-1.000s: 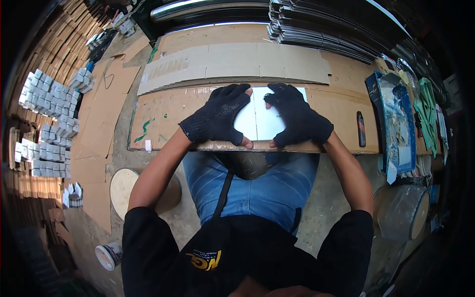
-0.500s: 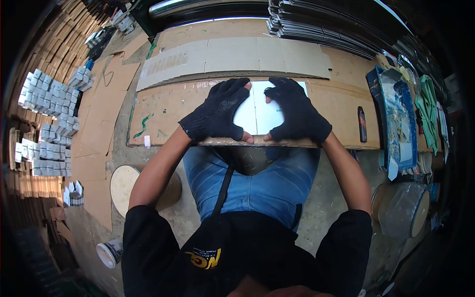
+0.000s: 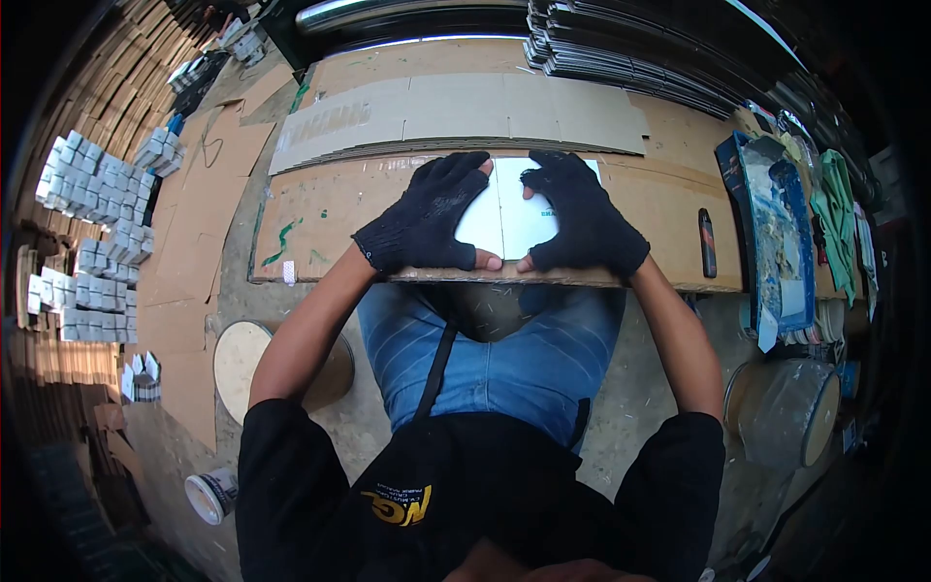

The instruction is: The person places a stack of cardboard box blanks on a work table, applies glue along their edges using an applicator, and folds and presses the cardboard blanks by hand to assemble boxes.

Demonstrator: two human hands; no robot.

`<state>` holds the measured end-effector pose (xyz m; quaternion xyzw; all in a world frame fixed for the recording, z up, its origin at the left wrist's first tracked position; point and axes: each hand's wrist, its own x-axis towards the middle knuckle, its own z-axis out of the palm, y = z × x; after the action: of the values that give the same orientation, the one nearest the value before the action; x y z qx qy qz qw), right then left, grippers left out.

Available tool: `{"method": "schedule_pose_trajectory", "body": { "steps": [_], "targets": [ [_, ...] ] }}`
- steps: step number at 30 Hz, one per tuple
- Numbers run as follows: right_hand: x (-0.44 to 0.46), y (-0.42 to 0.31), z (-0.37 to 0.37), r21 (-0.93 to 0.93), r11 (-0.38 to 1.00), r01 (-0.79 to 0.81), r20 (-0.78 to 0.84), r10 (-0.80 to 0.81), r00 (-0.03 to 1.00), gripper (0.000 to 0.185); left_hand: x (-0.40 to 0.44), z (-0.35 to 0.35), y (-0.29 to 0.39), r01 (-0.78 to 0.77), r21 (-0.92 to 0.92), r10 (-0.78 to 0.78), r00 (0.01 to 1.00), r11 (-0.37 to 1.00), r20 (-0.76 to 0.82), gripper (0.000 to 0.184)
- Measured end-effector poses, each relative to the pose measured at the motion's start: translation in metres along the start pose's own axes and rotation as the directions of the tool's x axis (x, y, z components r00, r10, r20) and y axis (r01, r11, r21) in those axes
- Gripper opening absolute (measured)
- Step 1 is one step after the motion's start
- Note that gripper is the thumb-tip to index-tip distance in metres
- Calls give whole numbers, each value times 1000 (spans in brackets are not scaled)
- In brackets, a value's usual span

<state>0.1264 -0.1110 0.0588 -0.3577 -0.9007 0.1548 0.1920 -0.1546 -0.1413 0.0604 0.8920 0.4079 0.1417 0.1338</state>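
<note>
A white sheet or flat piece (image 3: 503,218) with a crease down its middle and small green print lies on the cardboard-covered table (image 3: 669,213). My left hand (image 3: 432,215), in a black fingerless glove, rests over its left part with thumb and fingers spread. Over the right part, my right hand (image 3: 584,218) lies in a matching glove, its thumb and fingers also apart. Both thumbs are near the table's front edge, with their tips a small gap from each other. The hands hide the sides of the white piece.
Flat grey cardboard strips (image 3: 456,116) lie behind the hands. To the right are a black and red cutter (image 3: 707,242), a glue-stained blue tray (image 3: 776,233) and green cloth (image 3: 836,223). Bundled white stacks (image 3: 92,184) stand at left, and a round stool (image 3: 242,369) is beside my legs.
The thumbs have come slightly closer together along the front edge. The rest of both hands has stayed nearly in place on the white piece, while the view has shifted a little.
</note>
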Motion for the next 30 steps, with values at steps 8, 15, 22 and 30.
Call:
{"method": "schedule_pose_trajectory", "body": {
  "steps": [8, 15, 22, 30],
  "targets": [
    [1, -3, -2, -8, 1000, -9, 22, 9, 1000, 98, 0, 3, -1, 8, 8, -8, 1000, 1000, -11, 127],
    [-3, -6, -9, -111, 994, -1, 39, 5, 999, 96, 1, 2, 2, 42, -4, -42, 999, 999, 4, 129],
    [-18, 91, -4, 151, 900, -408, -756, 371, 540, 48, 2, 2, 2, 59, -24, -58, 998, 998, 23, 130],
    [-4, 97, -31, -173, 621, -764, -587, 558, 586, 69, 0, 3, 2, 70, -71, -71, 997, 995, -18, 129]
  ]
}}
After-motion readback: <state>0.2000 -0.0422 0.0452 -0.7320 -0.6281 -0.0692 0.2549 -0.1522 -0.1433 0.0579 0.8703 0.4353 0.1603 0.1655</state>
